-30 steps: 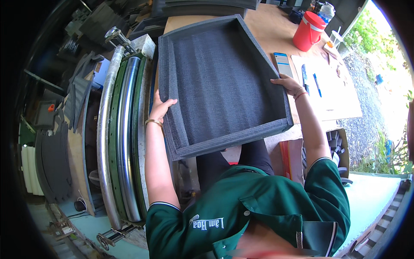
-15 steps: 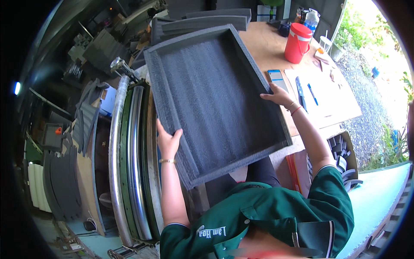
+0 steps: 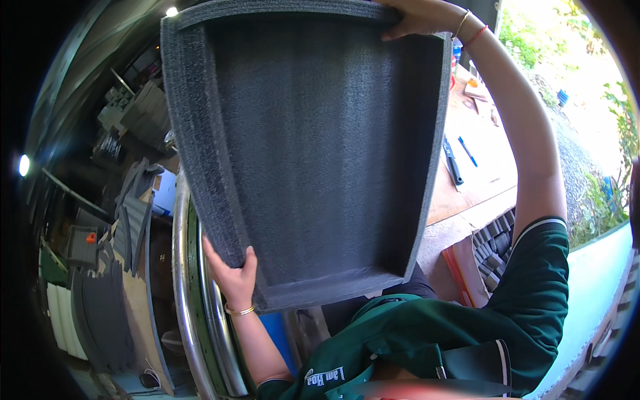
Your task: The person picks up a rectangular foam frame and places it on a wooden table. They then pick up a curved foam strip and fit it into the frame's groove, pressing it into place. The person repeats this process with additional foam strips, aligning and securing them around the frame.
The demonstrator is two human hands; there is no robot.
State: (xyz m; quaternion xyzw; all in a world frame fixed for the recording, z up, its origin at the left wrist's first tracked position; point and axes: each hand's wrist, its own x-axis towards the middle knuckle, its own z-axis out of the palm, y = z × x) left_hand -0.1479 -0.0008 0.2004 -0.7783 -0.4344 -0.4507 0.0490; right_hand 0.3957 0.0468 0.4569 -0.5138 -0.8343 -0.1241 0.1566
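A large dark grey foam tray [image 3: 320, 153] with raised walls is held up in front of me, its hollow side facing me. My left hand [image 3: 233, 277] grips its lower left wall, the thumb on the inner edge and the fingers around the outside. At the far right corner, my right hand [image 3: 417, 19] clasps the top wall, with the thumb reaching inside; its other fingers are partly hidden behind the foam.
Behind the tray on the right is a wooden table with a knife [image 3: 453, 163] and a blue pen [image 3: 467, 151]. Beneath it stands a box of grey foam pieces [image 3: 492, 250]. Long metal rollers [image 3: 183, 267] run along my left. Stacked foam sheets [image 3: 100, 320] lie farther left.
The foam tray has come up closer and turned more upright. My right hand has moved from its right side to the far top corner; the left keeps its hold lower down.
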